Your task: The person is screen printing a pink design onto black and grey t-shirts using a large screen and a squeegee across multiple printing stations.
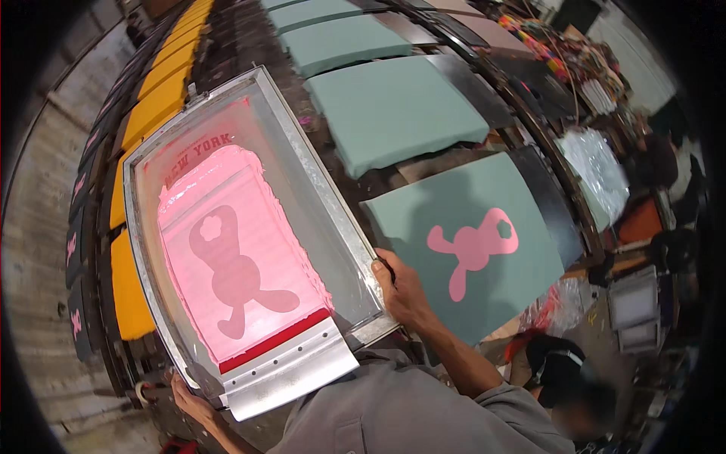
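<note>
Between my two hands I hold a metal-framed printing screen (318,174), tilted across the front of my body. My right hand (404,291) is closed round its right edge, thumb on top. At the lower left corner my left hand (190,401) grips the frame, its fingers partly hidden underneath. Pink ink (219,178) covers much of the mesh, around a darker rabbit-like shape. A squeegee (291,371) with a metal holder and red blade rests at the screen's near end. Right of the screen, a pale green fabric panel (522,280) bears a pink print (473,246).
More green panels (393,110) run in a row away from me. Yellow panels (134,284) and dark printed panels (78,261) line the left side. A plastic-wrapped bundle (594,170) lies at the right. A person (563,374) is close by at the lower right.
</note>
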`<state>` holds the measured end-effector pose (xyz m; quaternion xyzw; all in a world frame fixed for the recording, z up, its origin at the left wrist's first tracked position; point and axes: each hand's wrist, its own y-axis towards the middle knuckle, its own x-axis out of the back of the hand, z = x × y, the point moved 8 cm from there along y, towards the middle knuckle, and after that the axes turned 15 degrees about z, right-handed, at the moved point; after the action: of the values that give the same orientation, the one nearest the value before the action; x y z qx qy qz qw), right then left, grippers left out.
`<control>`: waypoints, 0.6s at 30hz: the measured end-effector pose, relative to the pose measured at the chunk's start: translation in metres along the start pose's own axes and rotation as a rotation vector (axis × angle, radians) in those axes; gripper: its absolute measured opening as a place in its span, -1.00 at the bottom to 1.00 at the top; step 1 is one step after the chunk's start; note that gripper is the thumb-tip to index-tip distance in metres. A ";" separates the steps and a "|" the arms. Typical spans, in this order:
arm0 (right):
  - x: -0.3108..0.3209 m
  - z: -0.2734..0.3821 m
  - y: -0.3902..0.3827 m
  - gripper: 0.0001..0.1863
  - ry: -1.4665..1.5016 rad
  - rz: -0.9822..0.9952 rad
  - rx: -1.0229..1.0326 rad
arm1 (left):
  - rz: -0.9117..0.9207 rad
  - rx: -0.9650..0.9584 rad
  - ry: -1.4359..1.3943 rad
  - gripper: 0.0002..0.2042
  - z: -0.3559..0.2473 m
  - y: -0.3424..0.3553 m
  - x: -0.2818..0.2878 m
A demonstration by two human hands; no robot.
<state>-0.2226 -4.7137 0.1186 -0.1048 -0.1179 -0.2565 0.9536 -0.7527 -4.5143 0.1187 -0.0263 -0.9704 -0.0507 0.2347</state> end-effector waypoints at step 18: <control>0.029 -0.009 0.086 -0.60 0.097 0.245 -0.063 | -0.136 0.139 0.133 -0.59 -0.064 -0.034 -0.025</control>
<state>-0.1526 -4.6571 0.1058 -0.1356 -0.0499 -0.1464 0.9786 -0.7041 -4.5555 0.1606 0.0593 -0.9534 -0.0007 0.2959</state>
